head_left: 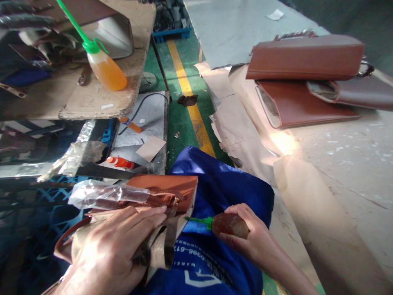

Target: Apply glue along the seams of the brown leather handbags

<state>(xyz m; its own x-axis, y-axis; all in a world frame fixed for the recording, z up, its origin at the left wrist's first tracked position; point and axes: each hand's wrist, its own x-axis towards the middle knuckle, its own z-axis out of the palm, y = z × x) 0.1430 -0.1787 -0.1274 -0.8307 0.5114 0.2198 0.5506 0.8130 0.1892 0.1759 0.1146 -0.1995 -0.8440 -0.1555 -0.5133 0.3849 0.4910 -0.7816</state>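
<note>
A brown leather handbag [184, 190] lies on my lap with its beige lining [166, 241] pulled out at the opening. Clear plastic wraps its handle [107, 194]. My left hand [112, 246] grips the bag, its fingers long across the lining and the thumb lower down, partly hidden. In my right hand [245, 229] is a squeeze bottle [229, 225] with dark amber contents and a green nozzle [198, 220]. The nozzle points left, its tip at the edge of the bag's opening; whether it touches cannot be made out.
On the left bench [101, 106] stands another squeeze bottle [107, 71] with orange liquid. Below it, a lower shelf [144, 106] carries an orange-red bottle [121, 162]. Several brown bags [307, 57] are stacked on the paper-covered table [337, 164] at right. A blue apron [221, 176] covers my lap.
</note>
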